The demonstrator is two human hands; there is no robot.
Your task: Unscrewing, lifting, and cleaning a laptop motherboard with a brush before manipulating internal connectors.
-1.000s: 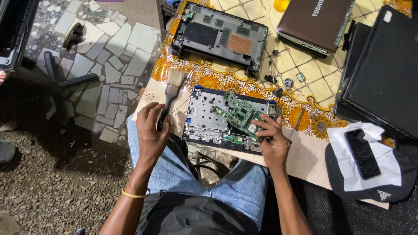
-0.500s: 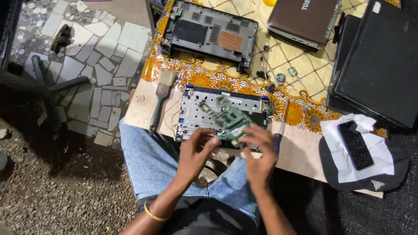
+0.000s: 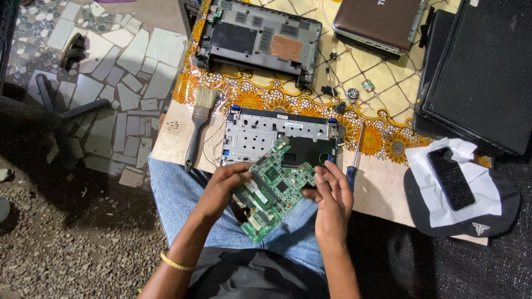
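Note:
A green circuit board [image 3: 275, 188] is lifted above my lap, tilted, just in front of an open laptop base [image 3: 260, 133] on the table edge. My left hand [image 3: 224, 185] grips the board's left edge. Against the board's right edge rests my right hand [image 3: 332, 196], fingers spread along it. A paint brush [image 3: 198, 124] with a dark handle lies left of the laptop base. To the right of the base lies a blue-handled screwdriver [image 3: 353, 158].
A second opened laptop shell [image 3: 257, 39] lies further back on the flowered cloth [image 3: 255, 97]. A brown laptop [image 3: 379, 22] and black laptops [image 3: 482, 72] sit at the right. A cap [image 3: 471, 213] holds paper and a black phone [image 3: 450, 177]. Small parts [image 3: 354, 91] dot the cloth.
My left hand let go of the brush, which now lies on the table. Both hands lifted the green board out of the laptop base toward my lap.

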